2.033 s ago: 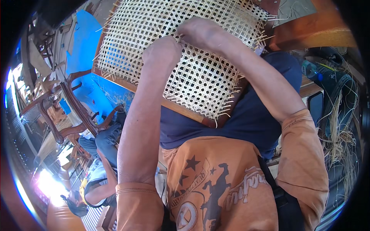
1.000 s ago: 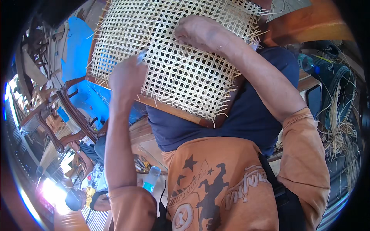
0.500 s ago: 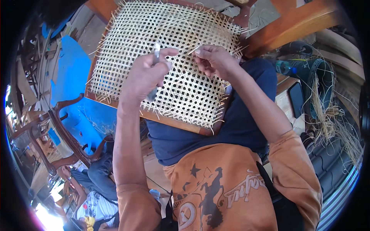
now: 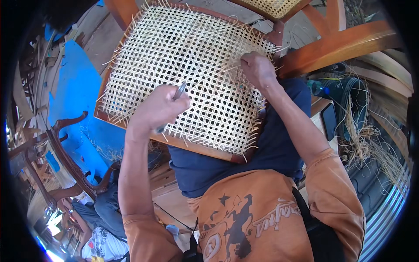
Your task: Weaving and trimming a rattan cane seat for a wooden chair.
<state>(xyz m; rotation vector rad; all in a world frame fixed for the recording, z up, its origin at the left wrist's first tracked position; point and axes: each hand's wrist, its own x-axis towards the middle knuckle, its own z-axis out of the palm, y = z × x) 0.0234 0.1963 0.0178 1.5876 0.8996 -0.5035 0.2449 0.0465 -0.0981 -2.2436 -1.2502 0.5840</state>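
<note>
A chair seat of pale woven cane (image 4: 205,118) in a brown wooden frame (image 4: 196,151) lies tilted across my thighs. Loose cane ends stick out around its edges. Over the lower left of the weave, my left hand (image 4: 157,107) is closed around a slim grey metal tool (image 4: 179,91); its shiny tip points up and away, and its exact kind is unclear. Toward the seat's right side, my right hand (image 4: 259,72) pinches a thin cane strand (image 4: 231,67) close above the mesh. The fingertips there are slightly blurred.
Thick wooden chair parts (image 4: 340,48) extend at upper right, near another cane panel (image 4: 273,6). Loose cane strands (image 4: 360,139), a bottle (image 4: 321,89) and a phone (image 4: 329,120) lie at right. Left are a blue sheet (image 4: 76,87), a carved chair frame (image 4: 70,153) and a seated person (image 4: 104,238).
My right hand has moved right, away from my left, with the strand. My left hand has come lower and nearer with the tool. The seat appears slightly lower in view.
</note>
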